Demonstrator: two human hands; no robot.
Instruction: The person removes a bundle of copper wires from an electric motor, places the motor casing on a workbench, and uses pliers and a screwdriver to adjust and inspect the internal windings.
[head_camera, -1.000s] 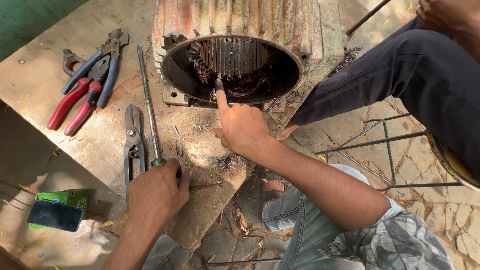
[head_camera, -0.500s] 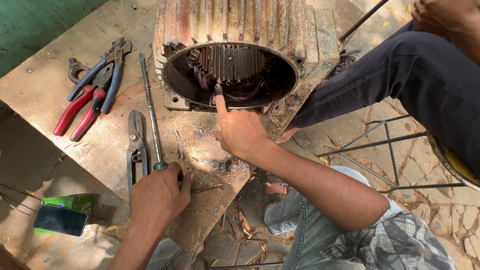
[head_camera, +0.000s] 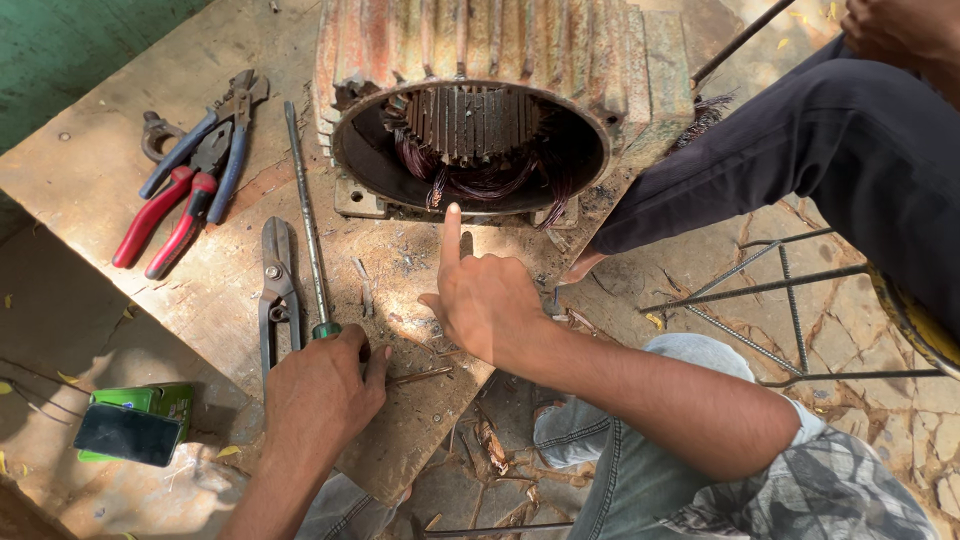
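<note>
Closest to me, the left hand (head_camera: 320, 385) is curled in a closed grip around the green handle of a long screwdriver (head_camera: 305, 215), whose shaft lies flat on the wooden surface (head_camera: 90, 160) and points away toward the motor. Just beside it the right hand (head_camera: 487, 300) holds nothing: the fingers are folded and only the forefinger is stretched out, its tip at the lower rim of the motor housing (head_camera: 480, 60). Grey snips (head_camera: 272, 285) lie next to the screwdriver, touching nothing.

Further out, red-handled pliers (head_camera: 165, 215) and blue-handled pliers (head_camera: 215, 135) rest together near the left edge. The rusty, ribbed housing lies on its side at the far end of the surface, open mouth toward the hands. Inside, dark copper windings (head_camera: 480, 180) hang loose and tangled from the slots, so by my reckoning the stripping is under way but far from done: much of the wire is yet in place, and bits of debris are scattered before the opening. Another person's dark trouser leg (head_camera: 800, 150) crosses at the right.
</note>
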